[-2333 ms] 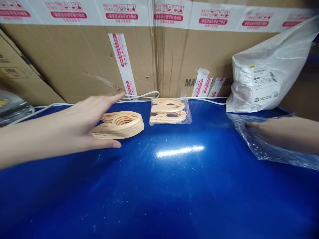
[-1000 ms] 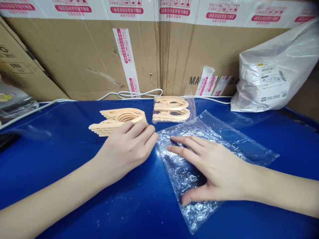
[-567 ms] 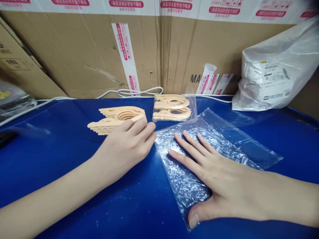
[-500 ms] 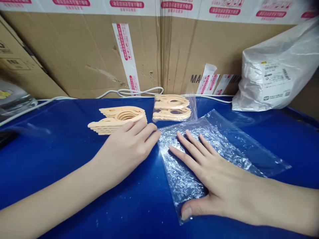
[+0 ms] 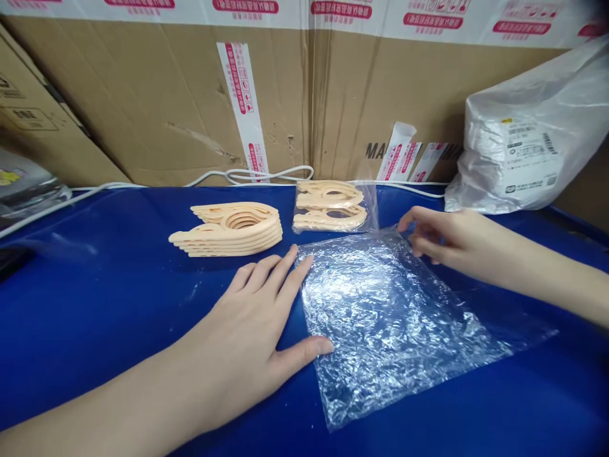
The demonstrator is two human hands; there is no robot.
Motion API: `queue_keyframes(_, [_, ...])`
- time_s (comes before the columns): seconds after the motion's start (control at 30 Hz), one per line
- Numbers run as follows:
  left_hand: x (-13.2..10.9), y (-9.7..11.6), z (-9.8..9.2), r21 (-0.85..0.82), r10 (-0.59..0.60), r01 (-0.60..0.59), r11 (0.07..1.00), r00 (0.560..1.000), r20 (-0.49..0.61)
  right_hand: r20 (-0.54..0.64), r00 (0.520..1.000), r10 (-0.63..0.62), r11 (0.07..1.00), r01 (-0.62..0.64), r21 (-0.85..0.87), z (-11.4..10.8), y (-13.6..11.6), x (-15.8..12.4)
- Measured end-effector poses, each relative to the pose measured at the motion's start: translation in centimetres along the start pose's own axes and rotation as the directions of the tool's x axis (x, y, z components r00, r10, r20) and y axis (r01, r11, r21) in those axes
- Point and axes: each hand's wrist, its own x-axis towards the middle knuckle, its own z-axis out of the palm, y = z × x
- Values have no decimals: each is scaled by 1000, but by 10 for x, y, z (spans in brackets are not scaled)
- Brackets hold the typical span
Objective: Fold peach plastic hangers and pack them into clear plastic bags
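Note:
A clear, crinkled plastic bag (image 5: 380,311) lies flat in front of me. My left hand (image 5: 266,317) has its fingers spread, its fingertips and thumb resting on the bag's left edge. At the bag's far right corner, my right hand (image 5: 440,235) is closed, fingers curled in a pinch on the edge of the film; the exact grip is partly hidden. Beyond my left hand sits a stack of beige plastic pieces (image 5: 228,231) that look like folded hangers. To its right lies a clear packet of similar beige pieces (image 5: 330,206).
The work surface (image 5: 143,311) is blue. Large cardboard boxes (image 5: 166,95) stand along its back, with a white cable (image 5: 271,174) running at their foot. A white plastic-wrapped parcel (image 5: 518,139) is at the back right, and a bagged item (image 5: 28,184) at the left edge.
My right hand has lifted off the bag's middle and moved to its far right corner, fingers curling. My left hand has drawn back from beside the stack and spread on the bag's left edge.

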Motion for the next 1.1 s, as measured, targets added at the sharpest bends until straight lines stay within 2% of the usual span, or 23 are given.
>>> queue_keyframes(0.1, [1,-1,3,-78,-64,72,994,993,102,63,986,151,966,-161,204,1,5,-5])
queue_keyframes(0.2, [1,-3,5,-99,-91,104,990,988,127,91,967,239,827,-252,502,5,-3,-7])
queue_keyframes(0.3, [-1,-4,4,-71,-72,83,994,988,137,104,963,249,691,-252,678,9,-13,-6])
queue_keyframes(0.43, [-6,-8,1,-10,-4,5,1000,995,100,172,939,298,511,-310,801,14,-21,-7])
queue_keyframes(0.53, [-7,-12,-2,18,29,-31,999,995,94,147,932,332,448,-293,845,15,-24,-8])
queue_keyframes(0.67, [-5,-15,-5,-1,90,-91,996,987,130,63,952,300,363,-175,915,15,-21,-8])
queue_keyframes(0.7, [-3,-16,-7,-2,106,-107,994,985,134,48,962,270,371,-150,916,15,-20,-7])
queue_keyframes(0.77, [-2,-18,-9,12,116,-119,993,984,132,30,977,210,454,-125,882,14,-17,-7])
queue_keyframes(0.9, [1,-22,-13,21,108,-114,993,980,169,119,992,41,704,-114,701,9,-11,-7])
queue_keyframes(1.0, [2,-26,-13,2,110,-112,994,978,179,173,969,-179,881,80,467,4,-4,-8])
queue_keyframes(1.1, [1,-30,-13,-4,119,-120,993,982,144,251,899,-359,918,292,270,2,1,-12])
